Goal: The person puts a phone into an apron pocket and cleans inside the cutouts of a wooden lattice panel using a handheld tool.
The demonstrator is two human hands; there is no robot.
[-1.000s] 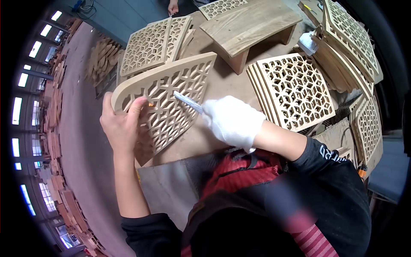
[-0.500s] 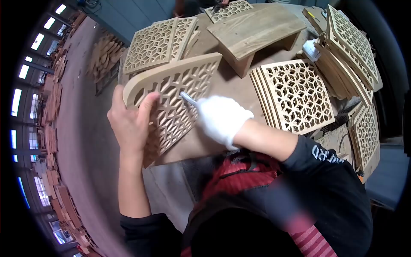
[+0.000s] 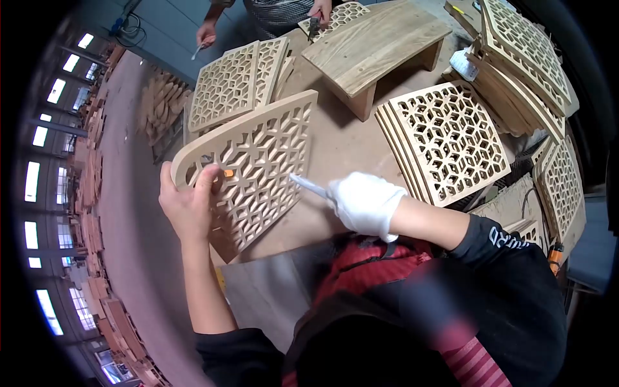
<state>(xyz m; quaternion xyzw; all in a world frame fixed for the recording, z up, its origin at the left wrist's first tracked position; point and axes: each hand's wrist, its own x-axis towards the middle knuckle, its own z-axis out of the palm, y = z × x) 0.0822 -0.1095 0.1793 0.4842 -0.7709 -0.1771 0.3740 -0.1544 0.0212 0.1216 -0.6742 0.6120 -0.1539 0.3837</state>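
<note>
My bare left hand (image 3: 190, 205) grips the rounded corner of a pale wooden lattice panel (image 3: 261, 116), its thumb on the front face. The panel stands tilted on edge over the worktable, with its cut-out pattern facing right. In a white glove, my right hand (image 3: 367, 203) is closed round a slim grey stick-like tool (image 3: 311, 187). The tool's tip is at the panel's lattice, near its right side; whether it touches cannot be made out. A small orange thing (image 3: 228, 173) shows beside my left thumb, partly hidden.
A low wooden bench (image 3: 374, 48) stands on the worktable (image 3: 342, 142). Stacked lattice panels (image 3: 451, 142) lie right, with more panels (image 3: 525, 58) at far right. Other panels (image 3: 225, 84) lie behind mine. Across the table, a co-worker's hands (image 3: 206, 33) hold small tools.
The tool and my right hand have moved right and slightly down across the panel. My left hand still holds the corner. The co-worker's hands have come into fuller view.
</note>
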